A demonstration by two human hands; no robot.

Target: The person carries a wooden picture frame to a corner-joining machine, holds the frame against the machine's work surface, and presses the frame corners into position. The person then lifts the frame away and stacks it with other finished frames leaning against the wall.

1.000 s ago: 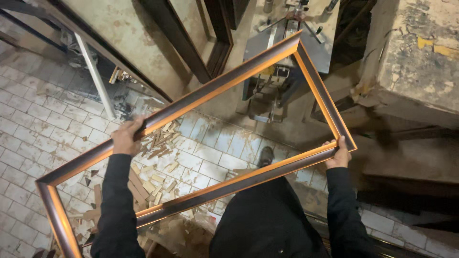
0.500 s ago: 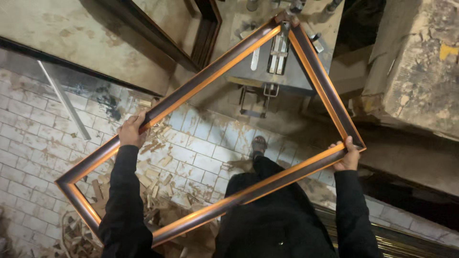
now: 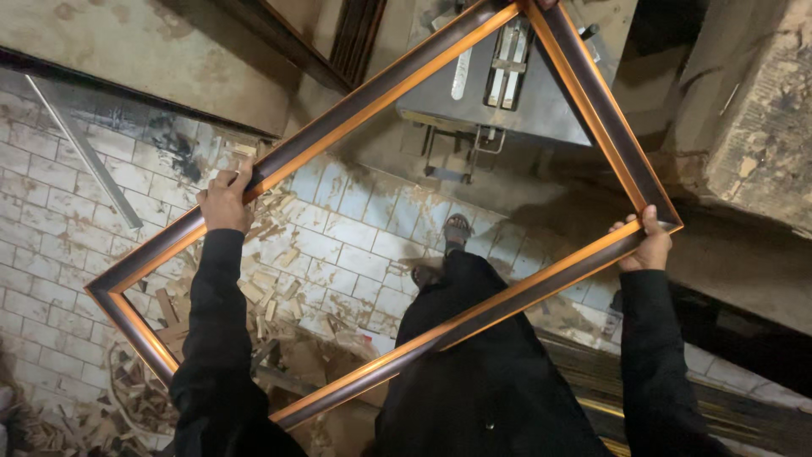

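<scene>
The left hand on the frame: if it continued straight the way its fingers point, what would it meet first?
Probably the grey machine. The left hand grips the frame pointing up-right along that rail. Depth is unclear, so it may pass above.

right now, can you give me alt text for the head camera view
Seen from above, a person in black sleeves holds a large empty brown picture frame with an orange inner edge, left hand on one long side, right hand at a corner. Through it show a tiled floor, wood scraps and a metal machine.
</scene>
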